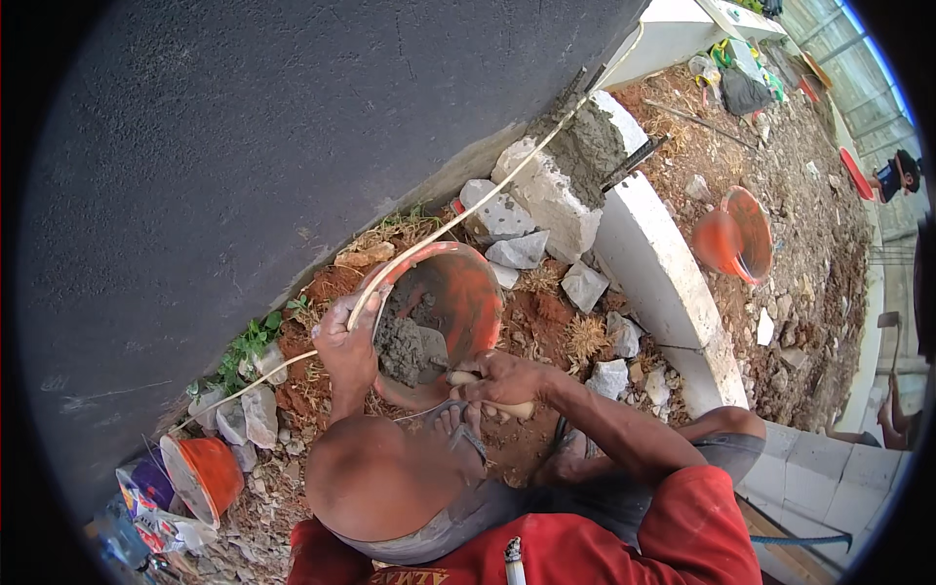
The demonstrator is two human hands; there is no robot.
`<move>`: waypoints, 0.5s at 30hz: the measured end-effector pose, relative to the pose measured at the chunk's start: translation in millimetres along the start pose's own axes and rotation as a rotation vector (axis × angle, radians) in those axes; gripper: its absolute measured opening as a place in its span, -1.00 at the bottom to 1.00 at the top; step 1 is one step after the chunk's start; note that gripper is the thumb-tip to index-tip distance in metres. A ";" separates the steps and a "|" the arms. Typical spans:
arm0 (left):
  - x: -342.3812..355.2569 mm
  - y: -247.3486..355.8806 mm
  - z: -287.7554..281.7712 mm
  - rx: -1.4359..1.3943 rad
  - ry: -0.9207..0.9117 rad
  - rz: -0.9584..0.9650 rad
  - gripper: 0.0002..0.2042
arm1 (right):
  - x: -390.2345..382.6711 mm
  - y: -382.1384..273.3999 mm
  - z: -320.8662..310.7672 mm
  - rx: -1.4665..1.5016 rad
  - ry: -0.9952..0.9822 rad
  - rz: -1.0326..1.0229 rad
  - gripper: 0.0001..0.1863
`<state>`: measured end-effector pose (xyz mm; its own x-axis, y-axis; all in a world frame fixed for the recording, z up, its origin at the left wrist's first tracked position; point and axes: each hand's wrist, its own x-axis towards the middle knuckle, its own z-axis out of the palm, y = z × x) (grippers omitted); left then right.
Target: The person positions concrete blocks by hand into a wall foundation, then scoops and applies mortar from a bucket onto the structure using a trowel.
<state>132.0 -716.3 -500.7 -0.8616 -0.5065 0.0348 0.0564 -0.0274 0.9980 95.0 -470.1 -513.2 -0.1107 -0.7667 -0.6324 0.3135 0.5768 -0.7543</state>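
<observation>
My left hand (347, 349) is closed round a pale cable (468, 216), beside the left rim of an orange bucket (493, 310). Whether its fingers also grip the rim is unclear. Grey wet mortar (398, 343) lies in the bucket, which leans between my bent legs and the dark wall. In my right hand (499, 378) is a trowel, its wooden handle (515, 409) poking out below the fist. The trowel's mortar-smeared blade (429, 349) rests in the mortar. My left knee (385, 478) hides part of the left forearm.
A dark wall (214, 166) rises at left. Broken stones (517, 250) lie beside a low white kerb (655, 255) with wet mortar (585, 146) and steel bars at its far end. Other orange buckets (717, 242) stand right and lower left. At far right is another person (899, 175).
</observation>
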 end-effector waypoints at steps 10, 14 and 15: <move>15.5 -7.2 7.6 0.084 0.145 0.022 -0.86 | -39.7 -21.1 26.2 0.600 0.145 -0.146 -0.65; 30.7 -8.2 -3.2 0.165 0.199 0.022 -0.84 | -65.2 -27.0 22.8 0.728 0.298 -0.130 -0.63; 34.1 -9.2 -7.2 0.187 0.238 0.017 -0.83 | -72.8 -28.8 20.4 0.826 0.311 -0.143 -0.58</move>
<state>105.7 -739.5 -509.1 -0.7178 -0.6937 0.0605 -0.0428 0.1306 0.9905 113.2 -436.7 -441.8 -0.4144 -0.6352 -0.6517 0.8430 0.0019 -0.5379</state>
